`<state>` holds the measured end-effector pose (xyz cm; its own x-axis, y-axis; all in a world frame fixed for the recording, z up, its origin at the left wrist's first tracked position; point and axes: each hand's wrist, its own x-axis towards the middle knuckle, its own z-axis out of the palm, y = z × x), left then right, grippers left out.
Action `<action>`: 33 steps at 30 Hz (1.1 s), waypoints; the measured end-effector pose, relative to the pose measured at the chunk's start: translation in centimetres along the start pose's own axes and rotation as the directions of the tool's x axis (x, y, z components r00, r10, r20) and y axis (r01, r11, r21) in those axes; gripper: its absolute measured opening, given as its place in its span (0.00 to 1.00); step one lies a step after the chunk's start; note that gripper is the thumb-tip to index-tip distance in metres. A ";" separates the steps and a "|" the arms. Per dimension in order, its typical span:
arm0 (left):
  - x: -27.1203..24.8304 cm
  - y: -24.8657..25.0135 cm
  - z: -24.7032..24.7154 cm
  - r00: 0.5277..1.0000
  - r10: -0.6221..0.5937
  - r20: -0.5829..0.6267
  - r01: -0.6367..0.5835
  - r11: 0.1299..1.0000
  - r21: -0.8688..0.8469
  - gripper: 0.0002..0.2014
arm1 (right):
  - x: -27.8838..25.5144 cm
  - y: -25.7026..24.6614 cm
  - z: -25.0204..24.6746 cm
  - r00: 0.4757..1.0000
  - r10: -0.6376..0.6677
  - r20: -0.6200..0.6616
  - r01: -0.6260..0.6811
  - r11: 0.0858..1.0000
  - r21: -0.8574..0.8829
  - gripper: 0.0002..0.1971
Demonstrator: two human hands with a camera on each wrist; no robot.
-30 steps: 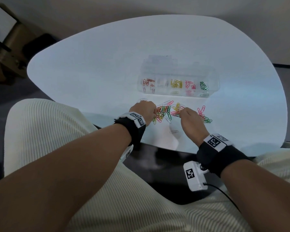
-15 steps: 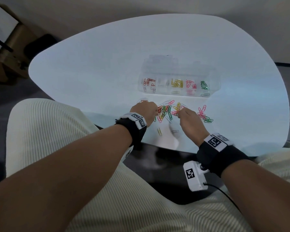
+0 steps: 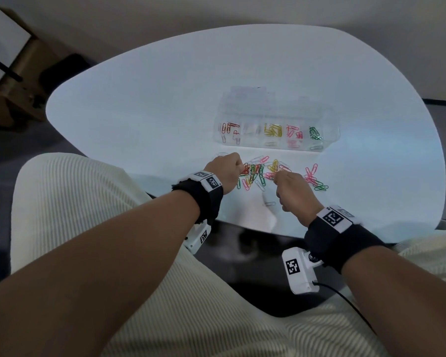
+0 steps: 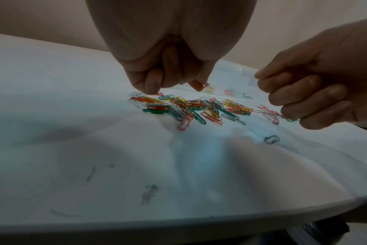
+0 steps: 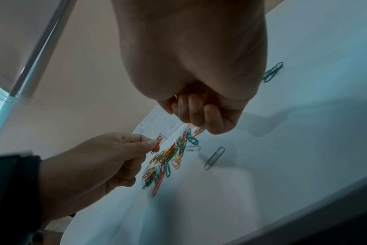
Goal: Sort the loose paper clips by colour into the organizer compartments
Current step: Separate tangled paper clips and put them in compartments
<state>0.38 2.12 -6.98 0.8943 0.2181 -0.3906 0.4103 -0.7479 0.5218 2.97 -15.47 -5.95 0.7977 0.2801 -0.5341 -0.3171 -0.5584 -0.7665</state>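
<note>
Loose paper clips (image 3: 258,173) (image 4: 195,107) (image 5: 170,155) of mixed colours lie heaped on the white table, in front of the clear organizer (image 3: 330,130). Its compartments hold red, clear, yellow, pink and green clips. My left hand (image 3: 223,171) (image 4: 174,79) hovers over the pile's left end and pinches an orange-red clip (image 5: 156,147) (image 4: 205,85) between thumb and forefinger. At the pile's right end my right hand (image 3: 291,188) (image 5: 199,112) is curled, thumb pressed to forefinger as if pinching a clip; the clip itself hardly shows.
A small cluster of pink and green clips (image 3: 314,179) lies right of my right hand. One silver clip (image 3: 269,203) (image 5: 215,157) (image 4: 271,139) lies alone nearer the table's front edge (image 3: 242,225). My lap in ribbed cream cloth is below.
Both hands have risen slightly from the pile. The left hand now holds an orange-red clip clear of the heap; the right hand has drawn back a little towards me.
</note>
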 end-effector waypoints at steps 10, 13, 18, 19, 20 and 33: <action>-0.3 1.3 -0.4 0.999 -0.033 0.034 0.040 0.975 -0.217 0.07 | 0.0 -1.2 0.7 0.995 -0.027 0.099 0.004 0.976 0.218 0.11; -0.5 2.2 -0.9 1.000 -0.015 -0.006 0.012 0.948 -0.317 0.09 | 0.4 -2.2 0.5 0.997 -0.013 0.073 -0.004 0.974 0.226 0.13; -0.6 3.1 -2.6 0.997 0.033 -0.065 -0.057 0.908 -0.415 0.07 | 0.7 -5.0 -0.2 0.997 -0.072 0.017 0.069 0.989 0.129 0.15; -0.5 3.2 -3.0 0.997 0.032 -0.073 -0.062 0.893 -0.446 0.07 | 0.9 -5.5 -0.3 0.997 -0.083 0.002 0.082 0.987 0.136 0.13; -0.4 3.3 -3.4 0.997 0.020 -0.079 -0.056 0.871 -0.488 0.08 | 1.1 -6.0 -0.4 0.996 -0.089 -0.010 0.090 0.984 0.151 0.11; 1.1 2.8 -8.9 0.973 -0.202 0.111 0.160 0.247 -0.956 0.17 | 2.7 -9.1 -0.2 0.986 0.044 0.163 -0.113 0.889 0.443 0.20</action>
<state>4.09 5.79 0.81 0.7675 0.2940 -0.5697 0.4151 0.4492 0.7911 8.10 -9.82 -0.35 0.6884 0.3791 -0.6184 -0.5998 -0.1820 -0.7792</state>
